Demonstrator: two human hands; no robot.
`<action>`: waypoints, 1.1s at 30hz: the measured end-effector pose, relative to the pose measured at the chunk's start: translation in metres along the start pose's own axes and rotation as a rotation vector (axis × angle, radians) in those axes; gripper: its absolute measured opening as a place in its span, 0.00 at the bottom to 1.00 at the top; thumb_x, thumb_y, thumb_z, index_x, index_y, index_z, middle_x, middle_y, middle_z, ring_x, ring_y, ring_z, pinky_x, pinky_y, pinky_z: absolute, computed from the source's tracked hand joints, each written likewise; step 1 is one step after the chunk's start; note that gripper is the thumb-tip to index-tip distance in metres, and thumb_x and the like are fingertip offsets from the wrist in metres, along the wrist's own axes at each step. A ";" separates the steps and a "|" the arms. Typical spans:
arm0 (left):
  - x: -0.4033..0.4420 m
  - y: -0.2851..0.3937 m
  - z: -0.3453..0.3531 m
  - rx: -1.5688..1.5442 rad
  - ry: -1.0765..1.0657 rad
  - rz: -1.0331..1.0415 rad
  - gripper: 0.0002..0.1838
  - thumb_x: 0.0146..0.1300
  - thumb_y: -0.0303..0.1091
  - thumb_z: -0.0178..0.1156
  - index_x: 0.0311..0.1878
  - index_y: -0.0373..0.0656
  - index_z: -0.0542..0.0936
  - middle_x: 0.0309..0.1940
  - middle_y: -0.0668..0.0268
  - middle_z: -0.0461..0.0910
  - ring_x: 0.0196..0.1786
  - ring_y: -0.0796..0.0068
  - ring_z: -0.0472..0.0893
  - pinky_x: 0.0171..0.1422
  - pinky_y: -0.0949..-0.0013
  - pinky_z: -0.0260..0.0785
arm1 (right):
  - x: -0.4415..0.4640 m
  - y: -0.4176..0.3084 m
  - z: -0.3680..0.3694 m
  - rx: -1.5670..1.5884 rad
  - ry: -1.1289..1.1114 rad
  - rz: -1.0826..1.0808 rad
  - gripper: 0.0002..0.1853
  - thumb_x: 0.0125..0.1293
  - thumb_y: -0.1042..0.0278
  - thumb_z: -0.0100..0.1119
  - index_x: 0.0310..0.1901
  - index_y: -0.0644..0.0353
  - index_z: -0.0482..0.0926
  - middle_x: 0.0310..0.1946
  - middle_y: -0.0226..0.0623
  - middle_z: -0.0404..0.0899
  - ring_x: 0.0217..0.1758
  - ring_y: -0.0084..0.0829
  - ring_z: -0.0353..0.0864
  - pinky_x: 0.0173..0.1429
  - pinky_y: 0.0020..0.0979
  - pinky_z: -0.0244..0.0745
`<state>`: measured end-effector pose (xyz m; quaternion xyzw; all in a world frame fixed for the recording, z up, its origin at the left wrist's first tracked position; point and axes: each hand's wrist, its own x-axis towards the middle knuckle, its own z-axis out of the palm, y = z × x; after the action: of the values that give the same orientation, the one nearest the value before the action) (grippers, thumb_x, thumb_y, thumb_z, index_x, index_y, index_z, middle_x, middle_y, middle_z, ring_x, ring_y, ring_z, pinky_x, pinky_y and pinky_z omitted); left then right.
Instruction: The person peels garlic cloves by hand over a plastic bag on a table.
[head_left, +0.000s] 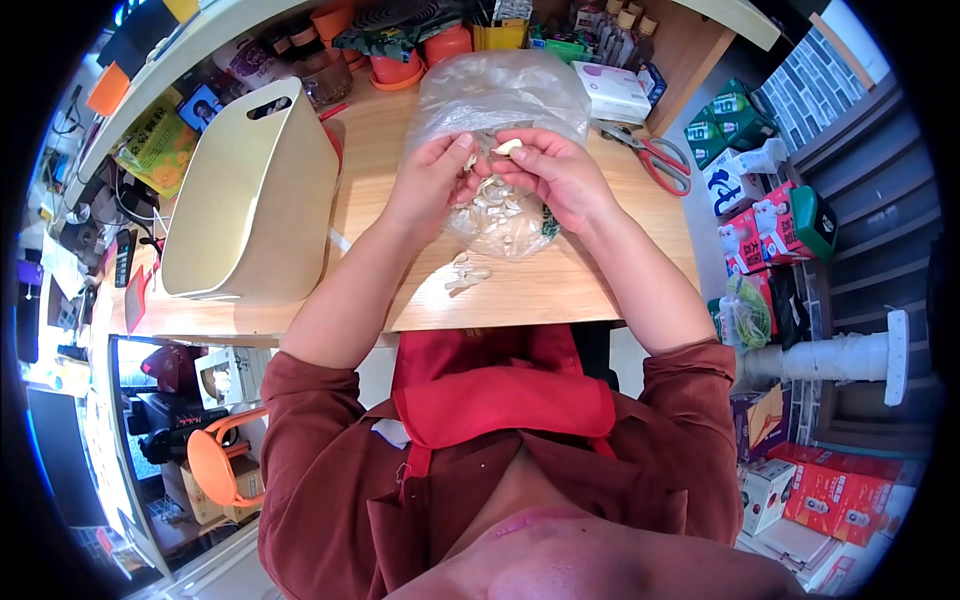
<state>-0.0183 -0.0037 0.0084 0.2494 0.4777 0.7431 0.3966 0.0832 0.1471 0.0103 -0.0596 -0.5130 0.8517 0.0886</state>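
Over a clear plastic bag (505, 95) on the desk, my two hands are held close together. My right hand (560, 172) pinches a pale peeled garlic clove (508, 147) between thumb and fingers. My left hand (438, 178) is closed, its thumb pressed to the fingers around a small whitish bit; whether this is skin or another clove I cannot tell. Below both hands, papery garlic skins (500, 215) lie scattered on the plastic. A few more pale garlic pieces (465, 275) rest on the wood nearer the desk's front edge.
A tall cream plastic bin (255, 195) stands left of my left forearm. Red-handled scissors (665, 168) lie at the right, beside a white box (612, 92). Orange pots (397, 68) and bottles (625, 25) line the back. Packaged goods (770, 225) are stacked off the desk's right side.
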 end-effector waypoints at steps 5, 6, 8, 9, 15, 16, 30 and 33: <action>0.001 -0.002 0.000 -0.033 -0.002 -0.032 0.08 0.67 0.35 0.49 0.42 0.41 0.70 0.32 0.68 0.74 0.33 0.82 0.71 0.32 0.81 0.63 | 0.000 0.003 0.003 -0.204 0.047 -0.086 0.14 0.64 0.75 0.50 0.51 0.67 0.69 0.36 0.36 0.77 0.37 0.22 0.78 0.42 0.21 0.74; 0.001 -0.003 -0.001 -0.030 0.002 -0.035 0.07 0.67 0.34 0.49 0.41 0.41 0.71 0.33 0.68 0.74 0.34 0.82 0.71 0.33 0.81 0.63 | 0.000 0.004 0.003 -0.228 0.044 -0.104 0.14 0.64 0.75 0.50 0.50 0.67 0.69 0.35 0.35 0.77 0.36 0.22 0.77 0.41 0.21 0.73; 0.002 -0.004 -0.002 -0.024 0.008 -0.040 0.06 0.66 0.32 0.49 0.40 0.40 0.72 0.33 0.68 0.74 0.34 0.82 0.71 0.34 0.80 0.64 | 0.000 0.004 0.003 -0.260 0.042 -0.140 0.13 0.63 0.76 0.52 0.49 0.66 0.70 0.34 0.34 0.77 0.36 0.21 0.77 0.41 0.21 0.73; 0.002 -0.004 -0.002 -0.029 0.002 -0.030 0.05 0.66 0.30 0.48 0.40 0.40 0.72 0.32 0.68 0.74 0.33 0.82 0.71 0.34 0.80 0.64 | 0.000 0.004 0.003 -0.268 0.045 -0.158 0.13 0.62 0.76 0.52 0.48 0.66 0.70 0.34 0.34 0.77 0.36 0.21 0.77 0.40 0.21 0.72; 0.003 -0.005 -0.004 -0.030 -0.032 -0.003 0.05 0.64 0.26 0.48 0.39 0.39 0.73 0.31 0.68 0.74 0.31 0.82 0.70 0.32 0.81 0.62 | -0.001 0.004 0.004 -0.314 0.042 -0.198 0.12 0.60 0.78 0.54 0.46 0.64 0.71 0.35 0.33 0.77 0.37 0.20 0.75 0.40 0.21 0.71; 0.005 -0.007 -0.008 -0.035 -0.057 0.004 0.05 0.64 0.27 0.48 0.40 0.39 0.73 0.32 0.68 0.74 0.32 0.82 0.70 0.32 0.81 0.62 | -0.001 0.004 0.004 -0.319 0.041 -0.200 0.12 0.61 0.77 0.54 0.47 0.64 0.71 0.35 0.32 0.77 0.37 0.19 0.75 0.40 0.21 0.70; 0.000 -0.002 0.000 0.141 -0.043 -0.007 0.07 0.63 0.24 0.49 0.44 0.40 0.72 0.37 0.64 0.77 0.30 0.84 0.73 0.30 0.83 0.61 | -0.001 0.004 0.003 -0.327 0.032 -0.223 0.12 0.62 0.76 0.52 0.48 0.63 0.72 0.38 0.32 0.77 0.39 0.19 0.75 0.41 0.20 0.70; 0.000 -0.003 -0.001 0.184 -0.043 0.016 0.09 0.62 0.22 0.48 0.44 0.40 0.72 0.37 0.65 0.77 0.29 0.85 0.72 0.29 0.83 0.61 | -0.002 0.002 0.004 -0.335 0.029 -0.220 0.13 0.62 0.76 0.52 0.49 0.63 0.71 0.38 0.32 0.76 0.39 0.19 0.75 0.41 0.21 0.70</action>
<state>-0.0178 -0.0029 0.0052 0.3043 0.5333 0.6937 0.3765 0.0845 0.1421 0.0105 -0.0294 -0.6495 0.7388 0.1774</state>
